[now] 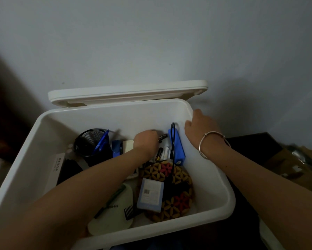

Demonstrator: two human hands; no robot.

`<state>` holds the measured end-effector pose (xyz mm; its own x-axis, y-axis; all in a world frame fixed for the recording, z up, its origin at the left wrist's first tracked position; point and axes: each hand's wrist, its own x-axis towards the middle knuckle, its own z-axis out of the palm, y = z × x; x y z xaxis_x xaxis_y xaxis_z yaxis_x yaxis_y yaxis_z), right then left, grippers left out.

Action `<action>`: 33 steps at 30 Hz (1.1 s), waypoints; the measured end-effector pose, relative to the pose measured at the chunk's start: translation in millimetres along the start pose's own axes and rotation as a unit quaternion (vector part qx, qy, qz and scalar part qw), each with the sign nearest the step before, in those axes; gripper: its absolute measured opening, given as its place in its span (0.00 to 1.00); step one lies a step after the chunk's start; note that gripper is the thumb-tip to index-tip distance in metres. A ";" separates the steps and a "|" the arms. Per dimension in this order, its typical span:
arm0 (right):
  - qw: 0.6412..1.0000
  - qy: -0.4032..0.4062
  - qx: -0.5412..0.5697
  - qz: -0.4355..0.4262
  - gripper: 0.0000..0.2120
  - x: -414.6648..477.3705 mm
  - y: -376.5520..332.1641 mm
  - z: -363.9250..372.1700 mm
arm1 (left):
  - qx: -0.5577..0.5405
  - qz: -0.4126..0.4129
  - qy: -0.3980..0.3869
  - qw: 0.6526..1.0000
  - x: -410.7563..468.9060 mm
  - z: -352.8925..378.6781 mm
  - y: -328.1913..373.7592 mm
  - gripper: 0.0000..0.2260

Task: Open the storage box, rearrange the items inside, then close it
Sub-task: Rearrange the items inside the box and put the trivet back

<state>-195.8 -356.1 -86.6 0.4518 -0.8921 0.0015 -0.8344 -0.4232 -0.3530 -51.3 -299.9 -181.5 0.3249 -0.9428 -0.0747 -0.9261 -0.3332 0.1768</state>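
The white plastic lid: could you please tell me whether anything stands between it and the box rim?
Yes: the left hand reaches into the white plastic storage box, its forearm crossing the front rim, and the right hand rests on the right rim.

Right side of storage box (208, 179) lies free; mesh cup (90, 141) blocks back-left.
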 end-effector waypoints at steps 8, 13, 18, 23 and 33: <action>1.000 0.002 0.001 0.000 0.13 1.2 -3.0 2.1 | -0.176 -0.106 -0.071 0.976 4.3 -5.6 2.9 0.14; 1.000 0.001 0.003 0.001 0.12 1.2 -3.6 1.0 | -0.201 -0.116 -0.091 0.968 1.3 3.3 9.7 0.03; 1.000 0.004 -0.003 0.001 0.12 0.2 -3.3 0.9 | -0.203 -0.122 -0.055 0.970 -1.9 6.9 15.4 0.06; 1.000 0.003 0.004 0.000 0.12 0.2 -2.7 1.7 | -0.181 -0.115 -0.049 0.976 -3.4 8.0 20.4 0.09; 1.000 0.008 0.009 -0.001 0.12 1.1 -2.4 3.5 | -0.127 -0.077 -0.151 0.977 5.7 2.9 27.5 0.17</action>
<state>-192.2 -355.6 -89.0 0.4487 -0.8935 0.0181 -0.8269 -0.4228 -0.3707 -75.5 -314.5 -179.9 0.3488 -0.8478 -0.3995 -0.7815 -0.4984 0.3753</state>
